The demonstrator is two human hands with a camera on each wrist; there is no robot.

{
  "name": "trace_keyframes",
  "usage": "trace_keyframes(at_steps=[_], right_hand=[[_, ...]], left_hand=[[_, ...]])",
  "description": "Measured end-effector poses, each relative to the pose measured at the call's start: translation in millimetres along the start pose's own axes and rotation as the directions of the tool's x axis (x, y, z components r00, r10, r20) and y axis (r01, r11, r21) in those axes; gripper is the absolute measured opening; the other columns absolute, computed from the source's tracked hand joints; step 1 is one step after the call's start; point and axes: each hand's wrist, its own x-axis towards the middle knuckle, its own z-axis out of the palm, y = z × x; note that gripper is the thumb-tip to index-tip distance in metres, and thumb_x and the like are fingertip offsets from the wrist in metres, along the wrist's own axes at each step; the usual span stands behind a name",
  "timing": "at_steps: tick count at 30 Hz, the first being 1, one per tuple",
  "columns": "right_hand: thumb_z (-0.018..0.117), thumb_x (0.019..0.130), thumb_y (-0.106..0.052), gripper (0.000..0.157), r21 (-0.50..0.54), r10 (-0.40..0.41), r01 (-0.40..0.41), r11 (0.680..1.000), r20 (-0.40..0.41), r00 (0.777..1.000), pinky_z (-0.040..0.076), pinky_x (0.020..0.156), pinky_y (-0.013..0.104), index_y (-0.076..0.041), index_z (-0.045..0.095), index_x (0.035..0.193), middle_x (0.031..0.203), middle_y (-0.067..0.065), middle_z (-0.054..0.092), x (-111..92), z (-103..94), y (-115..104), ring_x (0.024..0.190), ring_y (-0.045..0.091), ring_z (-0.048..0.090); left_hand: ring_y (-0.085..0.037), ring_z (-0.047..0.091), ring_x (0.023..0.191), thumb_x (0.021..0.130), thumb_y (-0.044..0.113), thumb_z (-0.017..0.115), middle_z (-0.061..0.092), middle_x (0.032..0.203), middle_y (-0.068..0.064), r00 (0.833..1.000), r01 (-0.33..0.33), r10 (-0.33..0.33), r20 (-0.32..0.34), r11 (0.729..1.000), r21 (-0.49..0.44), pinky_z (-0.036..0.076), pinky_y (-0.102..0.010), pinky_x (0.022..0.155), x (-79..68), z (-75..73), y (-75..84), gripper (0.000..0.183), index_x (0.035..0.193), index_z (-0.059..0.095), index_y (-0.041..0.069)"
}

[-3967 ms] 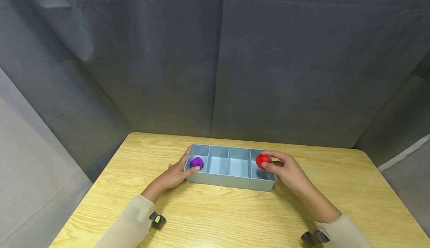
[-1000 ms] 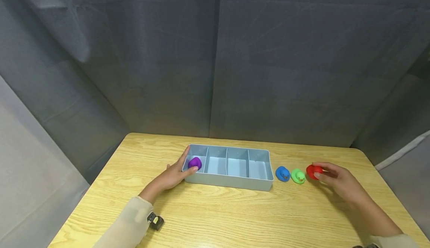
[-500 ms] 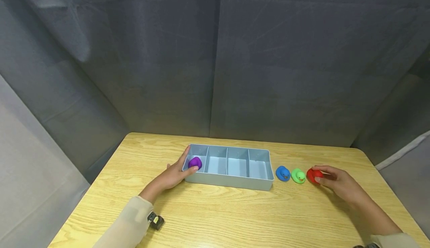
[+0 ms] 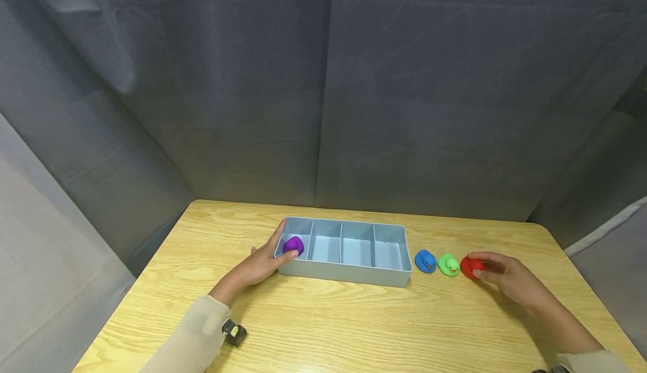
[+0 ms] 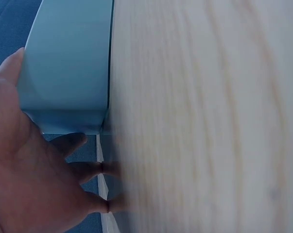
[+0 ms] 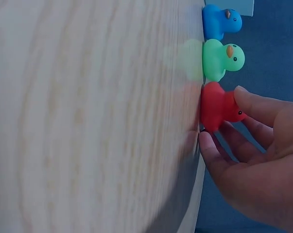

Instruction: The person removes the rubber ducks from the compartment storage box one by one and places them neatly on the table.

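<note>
My right hand (image 4: 515, 280) pinches a red rubber duck (image 6: 214, 107) between thumb and fingers. The duck touches the tabletop, right beside a green duck (image 4: 448, 264). Left of that sits a blue duck (image 4: 425, 261), close to the end of a long blue-grey box (image 4: 343, 273) with compartments. At the box's other end rests my left hand (image 4: 256, 263), fingers spread along the outside and thumb over the front rim. A purple rounded toy (image 4: 293, 244) lies in the leftmost compartment near that thumb. In the left wrist view the box wall (image 5: 68, 58) shows against the hand.
The light wooden table (image 4: 323, 328) carries everything. Its back edge meets a dark grey curtain (image 4: 323, 109), and paler cloth (image 4: 45, 249) hangs at the left. A small black device (image 4: 235, 332) sits at my left sleeve.
My right hand has brought the red duck from over the rightmost compartment to the table beside the green duck, then shifted it slightly. The blue and green ducks have come into view. Left hand stays put.
</note>
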Motion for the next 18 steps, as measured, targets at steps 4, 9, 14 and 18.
trace_keyframes(at_steps=[4, 9, 14, 18], right_hand=[[0.067, 0.101, -0.015, 0.050, 0.011, 0.001, -0.001, 1.000, 0.013, 1.000, 0.054, 0.077, 0.023, 0.011, 0.052, 0.143, 0.136, 0.031, 0.060, 0.3, -0.3, 0.1, 0.100, -0.005, 0.061], [0.067, 0.101, -0.014, 0.052, 0.029, -0.009, 0.008, 1.000, 0.019, 1.000, 0.056, 0.079, 0.022, 0.012, 0.050, 0.143, 0.136, 0.032, 0.060, 0.7, -1.5, 0.3, 0.100, -0.006, 0.062], [0.067, 0.101, -0.015, 0.053, 0.008, -0.030, 0.030, 1.000, 0.003, 1.000, 0.052, 0.080, 0.017, 0.011, 0.050, 0.144, 0.136, 0.031, 0.060, -0.1, -5.0, -0.3, 0.101, -0.009, 0.061], [0.065, 0.103, -0.017, 0.053, -0.006, -0.056, 0.056, 0.998, -0.011, 0.998, 0.051, 0.082, 0.014, 0.011, 0.050, 0.145, 0.141, 0.033, 0.057, -1.0, -9.3, -2.7, 0.105, -0.012, 0.058]], left_hand=[[-0.039, 0.018, 0.156, 0.103, 0.061, 0.050, 0.002, 0.173, -0.002, 1.000, 0.001, -0.001, 0.002, 1.000, -0.002, -0.011, -0.075, 0.116, 0.0, -0.1, 0.0, 0.091, 0.164, -0.014, 0.038], [-0.040, 0.018, 0.155, 0.103, 0.061, 0.050, 0.003, 0.173, -0.002, 1.000, 0.004, -0.004, 0.001, 1.000, 0.001, -0.011, -0.074, 0.117, 0.1, 0.0, -0.1, 0.091, 0.163, -0.014, 0.039], [-0.040, 0.019, 0.155, 0.102, 0.063, 0.050, 0.004, 0.173, -0.003, 1.000, 0.010, -0.010, 0.001, 1.000, 0.004, -0.011, -0.074, 0.117, 0.3, 0.2, -0.1, 0.092, 0.163, -0.014, 0.040], [-0.040, 0.019, 0.155, 0.102, 0.063, 0.050, 0.004, 0.173, -0.002, 1.000, 0.011, -0.011, -0.001, 1.000, 0.001, -0.011, -0.074, 0.117, 0.1, 0.3, -0.2, 0.092, 0.163, -0.014, 0.040]])
